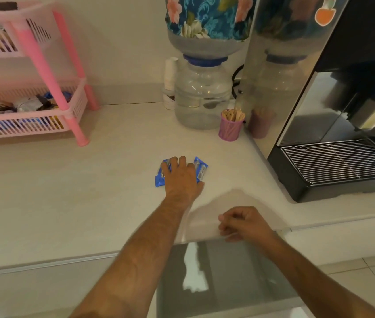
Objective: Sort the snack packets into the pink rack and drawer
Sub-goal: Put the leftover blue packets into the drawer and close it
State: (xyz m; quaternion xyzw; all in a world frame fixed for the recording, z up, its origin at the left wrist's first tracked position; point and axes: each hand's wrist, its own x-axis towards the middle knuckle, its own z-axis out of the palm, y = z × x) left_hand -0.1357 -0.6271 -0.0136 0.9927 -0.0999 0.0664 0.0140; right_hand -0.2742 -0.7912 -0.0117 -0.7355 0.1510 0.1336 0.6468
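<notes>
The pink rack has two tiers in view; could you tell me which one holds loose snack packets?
The lower tier, heaped with wrapped packets; the upper tier's contents are blurred.
</notes>
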